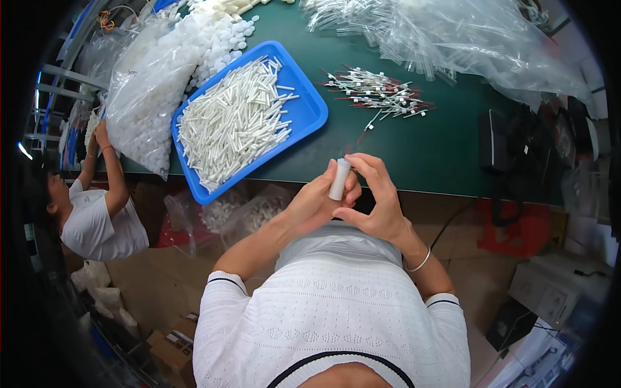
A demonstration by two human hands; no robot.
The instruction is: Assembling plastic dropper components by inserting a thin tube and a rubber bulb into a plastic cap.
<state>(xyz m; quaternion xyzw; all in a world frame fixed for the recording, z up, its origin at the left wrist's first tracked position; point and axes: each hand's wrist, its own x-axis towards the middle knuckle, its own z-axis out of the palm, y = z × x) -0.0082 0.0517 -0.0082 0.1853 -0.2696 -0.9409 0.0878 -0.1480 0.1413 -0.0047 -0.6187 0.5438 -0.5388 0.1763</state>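
Observation:
A short white cylinder [339, 181], with a pale bluish upper end, stands slightly tilted in front of my body. My left hand [312, 205] is closed around it, thumb along its side and fingers behind. From the right, my right hand [380, 205] curves toward it, fingertips at its upper end. The right thumb stands apart from those fingers, near the cylinder's lower end. A faint thin reddish strand shows just above the cylinder; what it joins is too small to tell. Beyond my hands lies a pile of thin white sticks with red wires and small white ends [381, 92].
A blue tray [315, 116] full of short white tubes sits left on the green table [414, 165]. Behind it, a plastic bag [145, 90] spills white round pieces. Clear tubes in plastic [453, 39] lie far right, a black case [498, 139] nearer. At left works another person [103, 216].

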